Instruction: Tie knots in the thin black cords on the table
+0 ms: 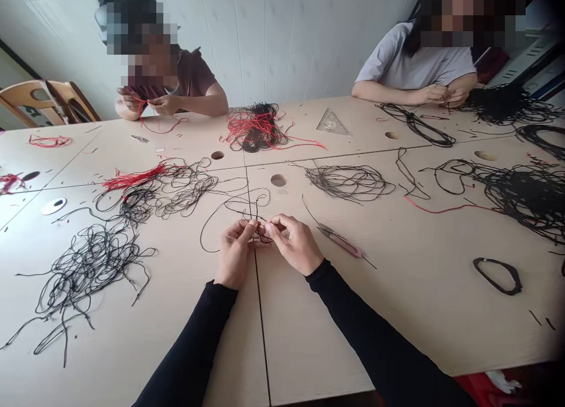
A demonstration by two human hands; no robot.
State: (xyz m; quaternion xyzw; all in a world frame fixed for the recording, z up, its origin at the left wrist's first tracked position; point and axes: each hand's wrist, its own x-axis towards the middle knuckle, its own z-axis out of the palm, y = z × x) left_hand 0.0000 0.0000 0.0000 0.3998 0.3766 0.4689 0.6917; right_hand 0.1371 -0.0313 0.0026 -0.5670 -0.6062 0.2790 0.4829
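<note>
My left hand (235, 251) and my right hand (293, 242) meet at the middle of the table, fingertips pinched together on a thin black cord (229, 206). The cord loops away from my fingers toward the far side. Both my sleeves are black. A pair of pink-handled snips (342, 243) lies just right of my right hand.
Tangles of black cord (88, 260) lie at the left, middle (348, 182) and right (525, 192). A red and black bundle (256, 127) sits at the far centre. A finished black loop (498, 274) lies at the right. Two other people work cords across the table.
</note>
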